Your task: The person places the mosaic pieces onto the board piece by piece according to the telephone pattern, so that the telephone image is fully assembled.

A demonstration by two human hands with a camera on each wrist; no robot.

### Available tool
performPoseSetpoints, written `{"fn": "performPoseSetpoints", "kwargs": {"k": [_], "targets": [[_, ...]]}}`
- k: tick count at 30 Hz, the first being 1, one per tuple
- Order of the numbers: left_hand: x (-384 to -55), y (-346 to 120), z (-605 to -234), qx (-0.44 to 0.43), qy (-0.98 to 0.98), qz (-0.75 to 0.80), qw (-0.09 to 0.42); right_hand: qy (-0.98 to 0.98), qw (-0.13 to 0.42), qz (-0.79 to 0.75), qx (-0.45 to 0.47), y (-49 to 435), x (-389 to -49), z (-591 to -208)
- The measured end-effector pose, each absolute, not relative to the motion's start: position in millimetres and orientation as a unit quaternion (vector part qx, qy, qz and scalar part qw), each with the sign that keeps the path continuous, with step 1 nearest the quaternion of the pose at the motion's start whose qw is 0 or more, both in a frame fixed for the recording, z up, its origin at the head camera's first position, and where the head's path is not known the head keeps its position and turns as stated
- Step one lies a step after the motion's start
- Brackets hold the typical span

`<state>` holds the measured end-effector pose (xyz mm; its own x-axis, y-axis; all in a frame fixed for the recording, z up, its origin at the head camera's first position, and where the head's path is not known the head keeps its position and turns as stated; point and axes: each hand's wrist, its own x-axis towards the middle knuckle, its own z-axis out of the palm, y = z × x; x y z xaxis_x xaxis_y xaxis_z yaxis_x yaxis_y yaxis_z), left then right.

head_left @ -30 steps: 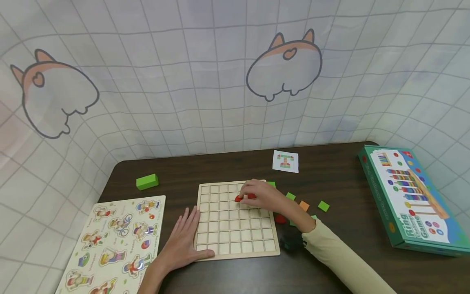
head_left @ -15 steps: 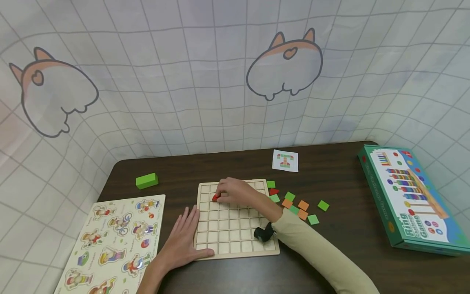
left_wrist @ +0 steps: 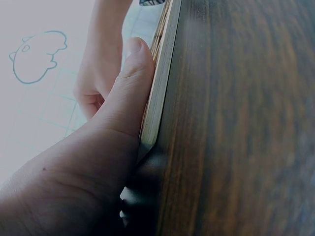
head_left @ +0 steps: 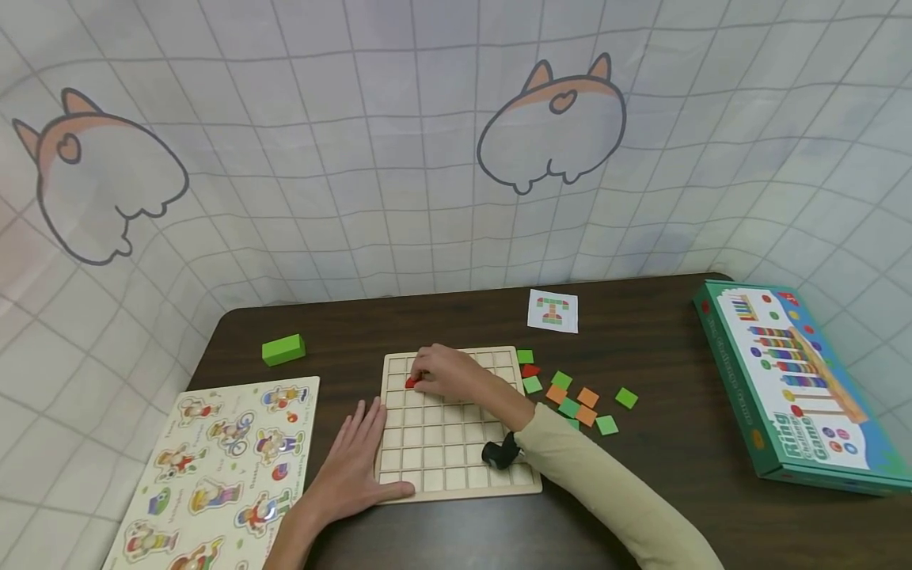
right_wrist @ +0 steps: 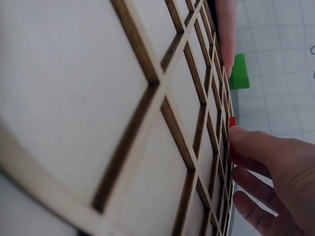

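A pale wooden grid board [head_left: 433, 457] lies on the dark table. Across its upper left cells reaches my right hand [head_left: 456, 376], which pinches a small red piece [head_left: 410, 383] between thumb and fingertips. The right wrist view has the red piece [right_wrist: 232, 121] standing at the grid's ridges, partly covered by the thumb. My left hand [head_left: 354, 473] rests along the board's left side with fingers straight and thumb over the lower left corner. In the left wrist view that thumb [left_wrist: 133, 66] lies on the board's edge [left_wrist: 158, 101].
Several green and orange square tiles [head_left: 587, 397], plus a red piece [head_left: 530, 370], lie right of the board. A pattern card [head_left: 552, 310] is behind them. A green block [head_left: 283, 350] and picture puzzle [head_left: 228, 471] sit left; a game box [head_left: 798, 388] stands right.
My right hand has moved left across the board with the red piece, from the upper right cells to the upper left, slowing lately. The left hand stays put.
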<state>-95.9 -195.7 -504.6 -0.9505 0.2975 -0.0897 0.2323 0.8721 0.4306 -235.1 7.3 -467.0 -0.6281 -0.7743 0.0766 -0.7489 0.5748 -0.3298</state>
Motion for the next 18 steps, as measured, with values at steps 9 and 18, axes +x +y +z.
{"fn": "performPoseSetpoints", "kwargs": {"k": [9,18], "targets": [[-95.1,-195.1,-505.1,0.139,0.963,0.219,0.069,0.894,0.028,-0.150,-0.421,9.4,-231.0,-466.0],[-95.1,-194.8,-505.5,0.136,0.965,0.213,0.073,0.896,0.007,-0.155,-0.417,25.7,-215.4,-456.6]]}}
